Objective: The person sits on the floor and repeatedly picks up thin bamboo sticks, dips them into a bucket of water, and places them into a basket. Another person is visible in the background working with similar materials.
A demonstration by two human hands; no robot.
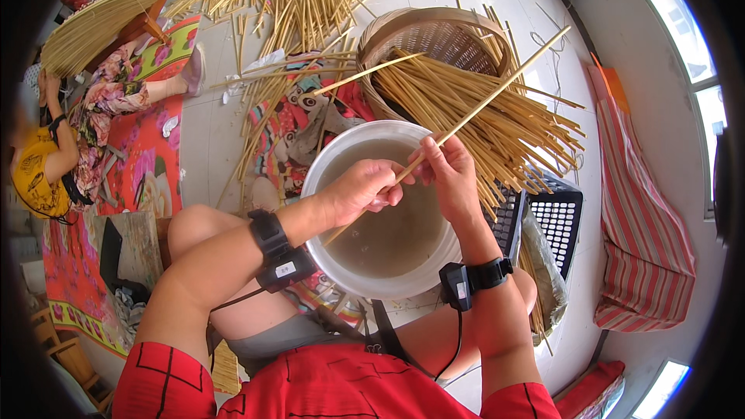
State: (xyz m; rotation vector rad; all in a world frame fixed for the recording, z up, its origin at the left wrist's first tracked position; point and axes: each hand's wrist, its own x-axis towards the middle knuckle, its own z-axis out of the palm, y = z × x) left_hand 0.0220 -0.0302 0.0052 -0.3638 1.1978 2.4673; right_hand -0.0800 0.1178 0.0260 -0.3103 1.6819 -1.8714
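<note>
Both my hands are on one long, pale plant stalk [495, 92] that slants from lower left to upper right. My left hand [368, 189] grips its lower part above a white plastic bucket [317, 177] of cloudy water [384, 244]. Higher up the stalk, my right hand [445, 169] pinches it between thumb and fingers near the bucket's right rim. The stalk's lower end reaches down by the bucket's left inner side. Behind the bucket, a woven basket [381, 29] lies tilted with a large bundle of stalks [465, 110] spilling out.
Loose stalks [302, 0] lie across the tiled floor, some over a patterned cloth [279, 145]. Black plastic crates [556, 227] stand right of the bucket. A striped cloth [634, 215] lies along the right wall. At left, another person [52, 151] holds a round piece made of stalks [96, 29].
</note>
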